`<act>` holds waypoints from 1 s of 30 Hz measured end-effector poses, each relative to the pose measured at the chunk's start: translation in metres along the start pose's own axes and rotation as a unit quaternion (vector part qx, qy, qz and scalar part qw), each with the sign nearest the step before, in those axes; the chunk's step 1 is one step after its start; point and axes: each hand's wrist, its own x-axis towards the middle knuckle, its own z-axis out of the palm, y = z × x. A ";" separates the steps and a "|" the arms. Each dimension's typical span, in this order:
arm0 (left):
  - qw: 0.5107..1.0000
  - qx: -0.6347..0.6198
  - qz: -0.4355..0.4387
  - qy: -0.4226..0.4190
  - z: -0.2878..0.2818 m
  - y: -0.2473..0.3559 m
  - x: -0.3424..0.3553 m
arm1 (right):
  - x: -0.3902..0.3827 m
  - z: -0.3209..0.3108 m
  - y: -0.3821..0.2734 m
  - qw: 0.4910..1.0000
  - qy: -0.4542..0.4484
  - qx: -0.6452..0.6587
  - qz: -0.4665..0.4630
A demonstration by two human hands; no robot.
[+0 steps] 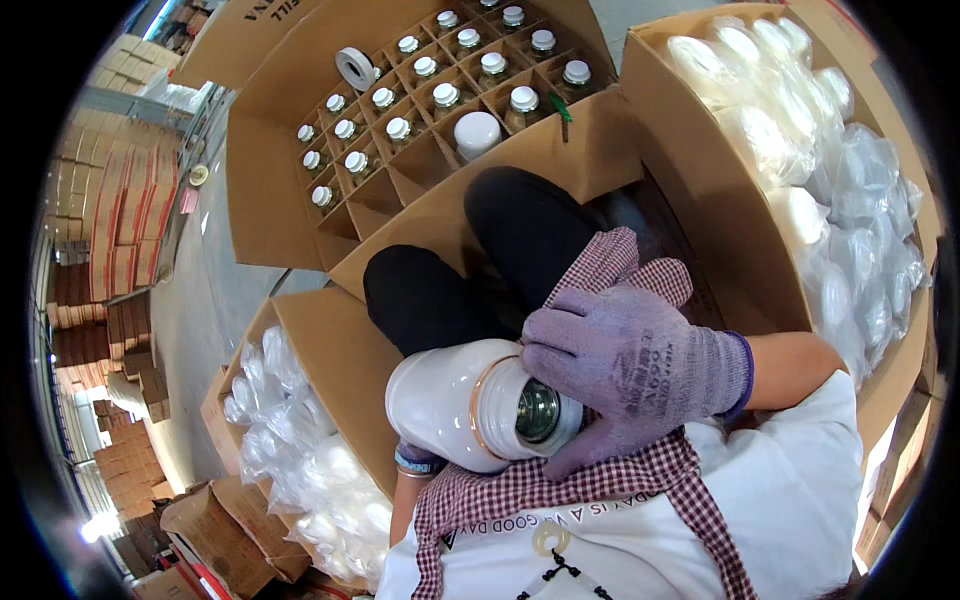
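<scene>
A glossy white vacuum flask (440, 400) with a gold ring lies tilted across my lap, its open mouth turned toward the right. Inside the mouth shows a dark, greenish glass liner (538, 411). My right hand (635, 365), in a purple-grey knit glove, is closed over the mouth end, fingers above and thumb below. At the flask's lower left, only the gloved edge of my left hand (420, 458) shows; its fingers are hidden behind the flask. Checked cloth (610, 268) bunches just past my right hand.
Ahead stands a divided carton (400, 190) with white-capped glass bottles, a white tape roll (355, 68) and a green-handled tool (560, 106). Boxes of plastic-wrapped white pieces flank me, at right (715, 150) and left (325, 340). Stacked cartons (130, 215) stand farther left.
</scene>
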 end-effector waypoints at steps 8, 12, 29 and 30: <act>1.000 0.002 -0.005 -0.006 -0.001 0.007 -0.002 | 0.002 0.010 -0.003 0.998 0.027 -0.014 0.055; 1.000 0.008 -0.002 -0.005 0.002 0.010 -0.001 | 0.009 0.005 0.002 0.994 0.045 0.092 0.024; 1.000 -0.005 -0.008 0.002 0.002 0.005 -0.011 | 0.022 0.010 0.011 0.999 0.011 -0.030 -0.017; 1.000 -0.006 -0.007 0.003 0.001 0.006 -0.011 | 0.022 0.010 0.010 0.999 0.006 -0.036 -0.018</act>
